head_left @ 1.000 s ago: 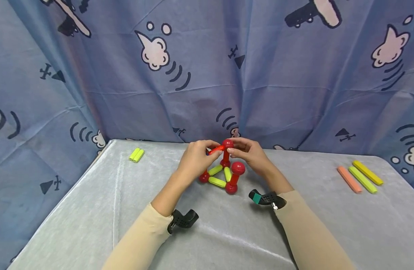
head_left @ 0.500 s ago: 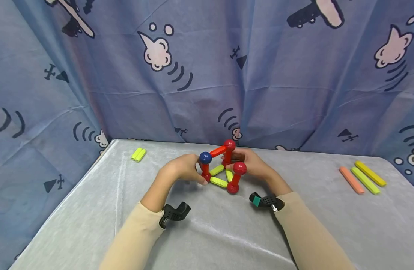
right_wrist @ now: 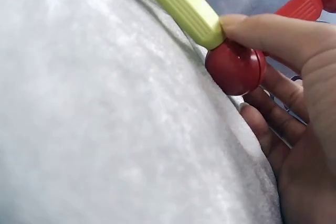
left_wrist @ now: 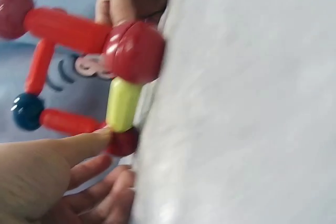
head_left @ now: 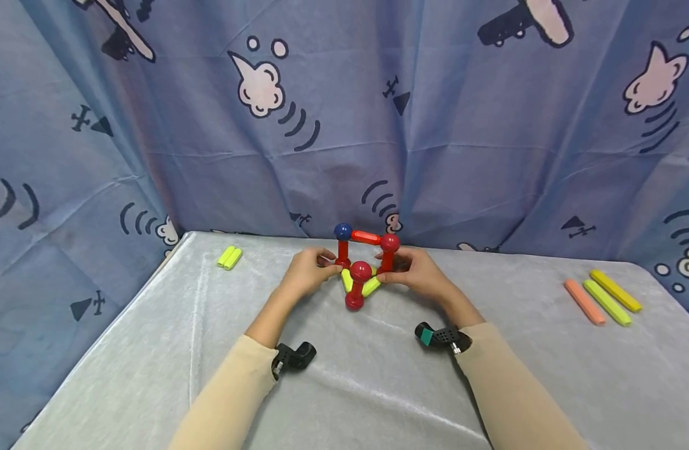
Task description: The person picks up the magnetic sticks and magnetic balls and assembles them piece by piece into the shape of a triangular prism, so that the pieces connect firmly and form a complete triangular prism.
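A toy frame of magnetic rods and balls stands on the table. Its triangular base has yellow-green rods [right_wrist: 184,9] and red corner balls. Red rods rise from the corners, topped by a blue ball [head_left: 343,232] at the back left, a red ball [head_left: 390,242] at the right and another red ball [head_left: 360,270] in front. One red rod [head_left: 366,237] bridges the blue ball and the right ball. My left hand [head_left: 306,273] pinches the back-left base corner, thumb against its ball [left_wrist: 125,141]. My right hand [head_left: 420,272] grips the right base corner around its red ball [right_wrist: 236,69].
Two short yellow-green rods [head_left: 229,257] lie at the table's back left. On the right lie longer sticks: an orange one [head_left: 584,302], a yellow-green one [head_left: 607,302] and a yellow one [head_left: 616,290]. A patterned blue curtain [head_left: 333,125] hangs behind the grey-covered table [head_left: 378,387].
Both hands have gone from the upper red rod down to the base. The frame has turned, so the blue ball moved back and the single front post moved left.
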Demonstrator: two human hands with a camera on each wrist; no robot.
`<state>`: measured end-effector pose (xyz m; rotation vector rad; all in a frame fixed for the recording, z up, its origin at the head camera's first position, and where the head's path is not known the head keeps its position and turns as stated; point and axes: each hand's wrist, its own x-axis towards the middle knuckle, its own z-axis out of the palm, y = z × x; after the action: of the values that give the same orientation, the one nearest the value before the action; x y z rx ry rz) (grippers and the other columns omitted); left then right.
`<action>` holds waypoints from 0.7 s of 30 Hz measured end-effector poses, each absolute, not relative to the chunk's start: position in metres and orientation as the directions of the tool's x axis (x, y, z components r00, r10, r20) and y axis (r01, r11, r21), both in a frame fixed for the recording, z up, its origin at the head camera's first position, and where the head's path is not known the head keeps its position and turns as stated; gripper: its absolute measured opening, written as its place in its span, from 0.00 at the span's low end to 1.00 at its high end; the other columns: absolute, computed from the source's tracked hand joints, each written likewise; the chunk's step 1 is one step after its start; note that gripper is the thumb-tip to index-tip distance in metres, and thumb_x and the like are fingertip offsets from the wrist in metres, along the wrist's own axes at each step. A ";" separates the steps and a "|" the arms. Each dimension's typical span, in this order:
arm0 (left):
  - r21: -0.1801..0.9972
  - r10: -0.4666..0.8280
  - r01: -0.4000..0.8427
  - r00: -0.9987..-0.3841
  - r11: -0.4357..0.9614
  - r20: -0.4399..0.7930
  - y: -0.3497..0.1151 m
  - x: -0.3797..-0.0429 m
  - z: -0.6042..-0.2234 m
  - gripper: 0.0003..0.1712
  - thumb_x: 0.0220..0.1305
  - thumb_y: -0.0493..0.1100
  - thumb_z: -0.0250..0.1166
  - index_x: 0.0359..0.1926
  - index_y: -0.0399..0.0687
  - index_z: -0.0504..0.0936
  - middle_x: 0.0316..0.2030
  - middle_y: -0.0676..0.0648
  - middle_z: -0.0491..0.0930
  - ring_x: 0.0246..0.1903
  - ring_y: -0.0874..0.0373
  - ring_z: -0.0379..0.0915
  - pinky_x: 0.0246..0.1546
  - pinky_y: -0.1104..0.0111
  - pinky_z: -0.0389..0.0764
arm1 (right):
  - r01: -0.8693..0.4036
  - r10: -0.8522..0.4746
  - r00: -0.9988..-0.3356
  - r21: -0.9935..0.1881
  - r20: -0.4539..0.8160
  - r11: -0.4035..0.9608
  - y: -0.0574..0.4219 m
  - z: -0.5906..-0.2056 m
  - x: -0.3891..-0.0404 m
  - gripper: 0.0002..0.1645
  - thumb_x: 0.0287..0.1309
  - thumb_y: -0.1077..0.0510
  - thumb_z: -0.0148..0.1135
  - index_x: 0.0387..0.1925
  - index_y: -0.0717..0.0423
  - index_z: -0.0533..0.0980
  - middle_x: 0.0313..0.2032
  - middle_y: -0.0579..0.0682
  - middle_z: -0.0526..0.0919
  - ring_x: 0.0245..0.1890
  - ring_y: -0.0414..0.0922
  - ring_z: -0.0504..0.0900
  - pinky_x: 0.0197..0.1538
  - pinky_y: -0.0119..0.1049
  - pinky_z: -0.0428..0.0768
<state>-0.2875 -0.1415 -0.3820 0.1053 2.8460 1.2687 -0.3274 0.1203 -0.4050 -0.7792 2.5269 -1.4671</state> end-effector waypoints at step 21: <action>0.519 -0.396 -0.325 -0.918 0.791 0.028 -0.284 -0.263 -0.358 0.27 0.64 0.42 0.62 0.64 0.43 0.77 0.63 0.34 0.77 0.59 0.35 0.75 0.53 0.44 0.77 | -0.388 -0.530 -0.837 -0.834 0.141 0.392 0.121 -0.410 -0.329 0.24 0.53 0.57 0.77 0.52 0.57 0.84 0.42 0.57 0.88 0.36 0.48 0.79 0.43 0.35 0.78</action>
<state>-0.2634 -0.2837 -0.3582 -0.6267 3.1005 0.8581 -0.3294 0.1209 -0.4100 -0.8290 2.4946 -1.4323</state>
